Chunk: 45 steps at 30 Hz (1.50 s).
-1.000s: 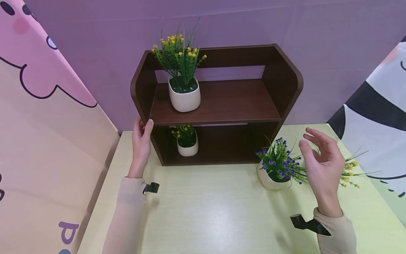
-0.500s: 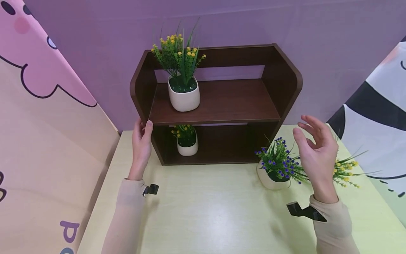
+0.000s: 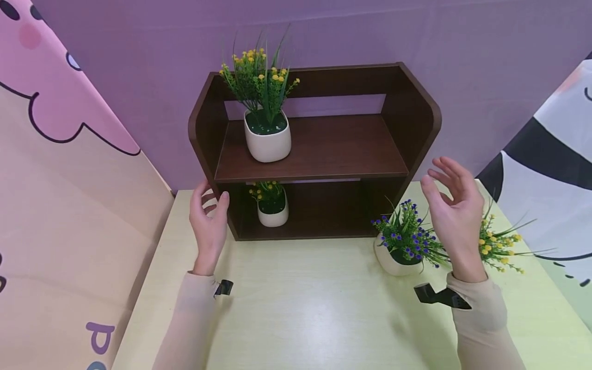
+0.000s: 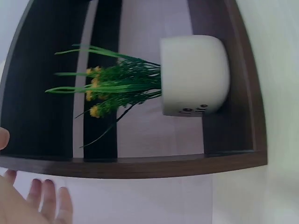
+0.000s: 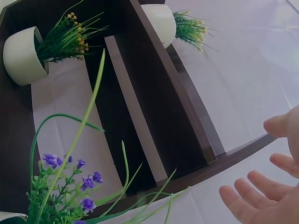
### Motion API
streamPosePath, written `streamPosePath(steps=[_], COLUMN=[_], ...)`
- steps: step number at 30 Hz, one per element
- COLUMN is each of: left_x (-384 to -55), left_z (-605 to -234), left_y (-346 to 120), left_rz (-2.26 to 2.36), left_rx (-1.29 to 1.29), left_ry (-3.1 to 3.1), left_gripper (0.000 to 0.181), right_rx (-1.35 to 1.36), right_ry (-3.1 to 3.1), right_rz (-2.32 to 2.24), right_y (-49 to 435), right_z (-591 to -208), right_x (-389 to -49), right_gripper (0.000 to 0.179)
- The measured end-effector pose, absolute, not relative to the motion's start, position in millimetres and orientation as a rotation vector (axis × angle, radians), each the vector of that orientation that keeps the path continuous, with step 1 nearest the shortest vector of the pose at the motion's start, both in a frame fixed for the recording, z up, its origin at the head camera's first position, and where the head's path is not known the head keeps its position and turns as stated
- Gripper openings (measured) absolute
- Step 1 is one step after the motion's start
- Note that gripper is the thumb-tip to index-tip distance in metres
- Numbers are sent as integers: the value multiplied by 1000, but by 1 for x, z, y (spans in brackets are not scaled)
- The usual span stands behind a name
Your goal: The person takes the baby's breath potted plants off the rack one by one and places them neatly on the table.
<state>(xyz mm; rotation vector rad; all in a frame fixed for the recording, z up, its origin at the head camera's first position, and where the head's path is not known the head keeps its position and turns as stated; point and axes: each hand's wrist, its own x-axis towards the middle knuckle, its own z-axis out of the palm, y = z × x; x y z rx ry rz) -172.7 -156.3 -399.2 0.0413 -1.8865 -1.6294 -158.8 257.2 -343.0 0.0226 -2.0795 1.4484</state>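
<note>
A dark brown two-tier shelf (image 3: 314, 177) stands at the back of the table. My left hand (image 3: 210, 231) is at its left side panel, thumb in front and loosely bent fingers outside; the left wrist view shows these fingers (image 4: 49, 196) spread beside the panel. My right hand (image 3: 457, 218) hovers off the right panel with fingers relaxed and nothing in it. Below it, a white pot (image 3: 390, 257) with purple-blue flowers (image 3: 413, 239) sits by the shelf's front right corner, leaning in this view. White pots with yellow flowers stand at left on the upper tier (image 3: 268, 144) and lower tier (image 3: 273, 215).
More yellow flowers (image 3: 504, 244) show behind my right wrist; their pot is hidden. The pale wooden table (image 3: 314, 303) spreads in front of the shelf. A purple cloth (image 3: 351, 36) hangs behind, with printed panels on the left (image 3: 69, 180) and right (image 3: 555, 154).
My left hand has loosened from the side panel and slid lower, its thumb and fingers farther apart. The right hand has moved up and left, nearer the shelf. The pots stay put.
</note>
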Motion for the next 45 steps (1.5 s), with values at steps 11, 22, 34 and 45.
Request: streamPosePath(steps=[11, 22, 34, 45], left_x=[-159, -155, -161, -166], left_z=[-414, -452, -481, -495], left_y=[-139, -127, -118, -112], left_rz=[-1408, -1615, -1589, -1630], left_rx=[-8, -20, -28, 25], left_ry=[-1743, -1739, -1918, -2001], left_gripper=[34, 33, 30, 31], right_rx=[20, 45, 29, 136], right_ry=[-2108, -2089, -2044, -1987], right_rz=[1462, 1477, 1525, 1610], right_y=[253, 253, 248, 236], right_z=[-343, -351, -357, -341], right_x=[-175, -197, -212, -206], right_gripper=[47, 47, 48, 39])
